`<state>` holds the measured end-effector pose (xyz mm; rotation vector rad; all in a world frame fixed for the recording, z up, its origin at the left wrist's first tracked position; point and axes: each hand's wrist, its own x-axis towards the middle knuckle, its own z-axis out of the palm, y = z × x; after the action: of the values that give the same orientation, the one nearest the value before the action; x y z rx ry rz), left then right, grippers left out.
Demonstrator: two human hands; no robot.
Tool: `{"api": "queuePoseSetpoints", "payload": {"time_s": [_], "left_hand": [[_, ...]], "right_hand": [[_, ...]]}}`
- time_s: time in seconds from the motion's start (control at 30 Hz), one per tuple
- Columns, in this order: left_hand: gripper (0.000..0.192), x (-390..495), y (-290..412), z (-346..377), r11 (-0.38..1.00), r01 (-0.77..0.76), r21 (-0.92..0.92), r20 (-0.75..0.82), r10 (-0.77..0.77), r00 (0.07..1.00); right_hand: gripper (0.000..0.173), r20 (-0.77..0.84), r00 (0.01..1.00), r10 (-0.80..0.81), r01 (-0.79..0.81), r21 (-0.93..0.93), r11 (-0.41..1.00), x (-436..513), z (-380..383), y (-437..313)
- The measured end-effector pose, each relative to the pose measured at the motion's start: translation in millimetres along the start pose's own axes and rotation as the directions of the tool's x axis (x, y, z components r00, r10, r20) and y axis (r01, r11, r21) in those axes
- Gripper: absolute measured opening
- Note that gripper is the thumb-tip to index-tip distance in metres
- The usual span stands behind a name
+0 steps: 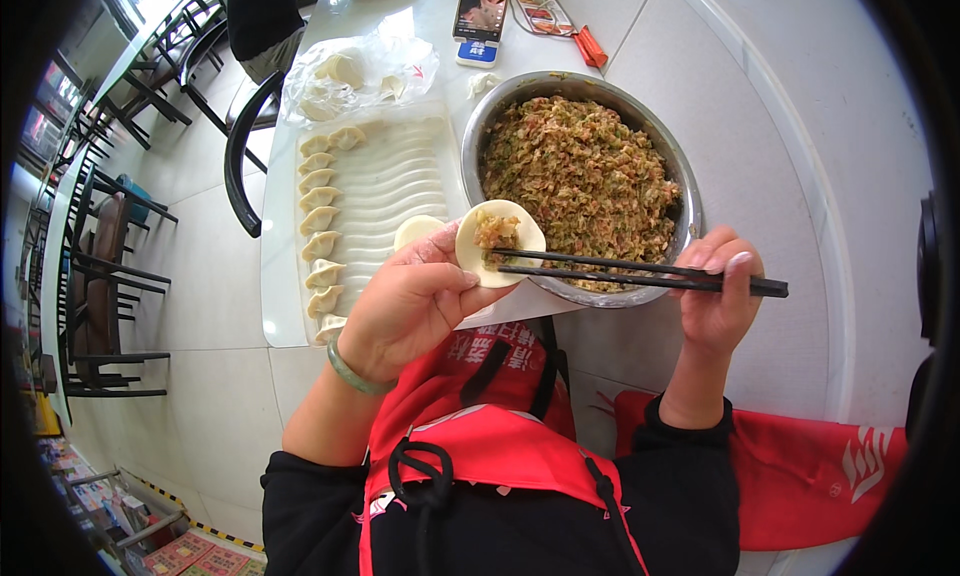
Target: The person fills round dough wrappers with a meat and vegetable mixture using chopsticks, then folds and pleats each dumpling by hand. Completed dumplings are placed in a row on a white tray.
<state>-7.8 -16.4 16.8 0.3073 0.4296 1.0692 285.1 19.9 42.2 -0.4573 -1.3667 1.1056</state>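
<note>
My left hand [409, 298] holds a round dumpling wrapper [527, 234] with a lump of filling [495, 231] on it. A second wrapper [416, 229] shows behind the fingers of that hand. In my right hand [720, 291] is a pair of black chopsticks [637, 272], whose tips touch the filling and the wrapper. Just beyond stands a steel bowl [694, 201] heaped with minced filling [581, 178]. To the left, a ridged plastic tray [397, 156] carries a column of folded dumplings [319, 219] along its left side, with one more beside the top one.
A plastic bag with round wrappers [337, 69] lies behind the tray. A phone [482, 9] stands on a holder at the back, near an orange-red packet [590, 47]. Black chairs [244, 156] and a person in dark clothing [266, 20] are to the left.
</note>
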Motion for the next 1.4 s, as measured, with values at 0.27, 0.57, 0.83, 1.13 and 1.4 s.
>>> {"api": "queuePoseSetpoints", "payload": {"time_s": [0.27,0.57,0.83,1.13,1.4], "left_hand": [[0.057,-3.2,-1.4,1.7,1.0,0.016,0.027,0.049,-0.017,0.999],[0.054,-6.4,-3.0,6.0,0.972,-0.046,0.231,-0.083,0.067,0.994],[0.058,-11.4,-4.9,18.1,0.965,-0.038,0.259,-0.106,0.068,0.992],[0.057,-13.0,-6.2,17.9,0.97,-0.012,0.243,-0.084,0.033,0.996],[0.055,-12.5,-1.1,6.5,0.986,-0.008,0.165,-0.014,0.01,1.0]], "right_hand": [[0.035,-0.186,0.98,0.064,-0.056,0.044,0.997,-1.6,8.3,23.6],[0.036,-0.211,0.977,0.043,-0.027,0.077,0.997,-3.5,9.9,16.8],[0.034,-0.219,0.972,0.085,-0.071,0.075,0.995,-1.2,7.1,19.2],[0.035,-0.253,0.932,0.258,-0.23,0.138,0.963,10.4,-4.1,34.0],[0.037,-0.121,0.968,0.219,-0.162,0.365,0.917,12.2,-13.1,31.8]]}}
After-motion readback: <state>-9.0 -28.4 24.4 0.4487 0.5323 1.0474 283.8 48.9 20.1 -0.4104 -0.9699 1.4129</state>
